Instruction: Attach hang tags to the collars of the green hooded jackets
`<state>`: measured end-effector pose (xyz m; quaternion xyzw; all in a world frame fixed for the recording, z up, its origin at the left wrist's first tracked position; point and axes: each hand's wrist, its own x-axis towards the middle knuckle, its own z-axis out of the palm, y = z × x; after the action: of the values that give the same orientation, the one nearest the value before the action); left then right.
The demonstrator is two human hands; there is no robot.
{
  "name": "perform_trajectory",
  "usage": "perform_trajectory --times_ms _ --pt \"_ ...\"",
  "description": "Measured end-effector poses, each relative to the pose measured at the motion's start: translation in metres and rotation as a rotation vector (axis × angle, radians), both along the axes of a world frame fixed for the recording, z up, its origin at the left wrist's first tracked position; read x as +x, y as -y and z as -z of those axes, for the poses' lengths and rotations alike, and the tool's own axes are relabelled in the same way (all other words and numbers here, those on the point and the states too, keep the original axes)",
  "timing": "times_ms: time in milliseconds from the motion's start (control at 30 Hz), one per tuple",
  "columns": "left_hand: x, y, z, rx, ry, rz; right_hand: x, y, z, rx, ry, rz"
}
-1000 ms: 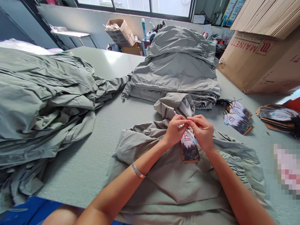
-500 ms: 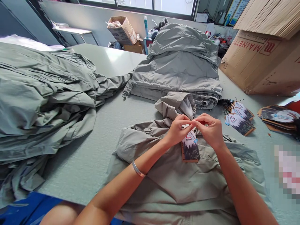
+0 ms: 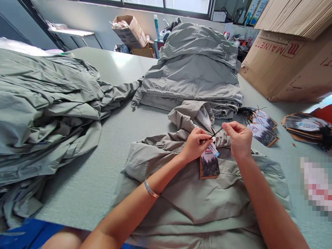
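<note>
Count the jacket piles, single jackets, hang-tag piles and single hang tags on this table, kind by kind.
Jacket piles: 2 (left heap, folded stack)
Single jacket: 1
Hang-tag piles: 2 (near stack, right edge)
Single hang tag: 1
Total: 6

1. Jacket (image 3: 197, 197): muted sage grey-green, solid; stacked jackets (image 3: 192, 77) match.
2. Hang tag (image 3: 209, 166): dark conifer-forest print, white top panel, red triangle logo, brown edge, light-blue-and-white label at corner.
3. Black cord (image 3: 216, 132): plain black, threaded at tag top.
4. Table (image 3: 77, 200): pale grey-green, finely speckled.
5. Cardboard carton (image 3: 290, 65): tan, with red lettering and red logo.
6. Fabric (image 3: 28, 233) at lower left: saturated blue.
</note>
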<state>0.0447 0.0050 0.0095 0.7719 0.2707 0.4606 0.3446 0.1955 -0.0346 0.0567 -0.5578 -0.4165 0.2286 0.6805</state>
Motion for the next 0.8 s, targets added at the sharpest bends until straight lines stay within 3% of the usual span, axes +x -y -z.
perform_trajectory --times_ms 267,567,800 --pt "-0.001 -0.002 0.003 0.039 -0.043 -0.028 0.005 -0.004 0.005 -0.054 -0.097 0.021" --pt "-0.021 -0.024 -0.019 0.080 -0.337 0.125 0.012 -0.004 0.005 -0.247 -0.124 -0.077" --pt "-0.029 -0.037 -0.007 -0.005 -0.329 0.073 0.021 -0.005 0.011 -0.401 -0.144 -0.186"
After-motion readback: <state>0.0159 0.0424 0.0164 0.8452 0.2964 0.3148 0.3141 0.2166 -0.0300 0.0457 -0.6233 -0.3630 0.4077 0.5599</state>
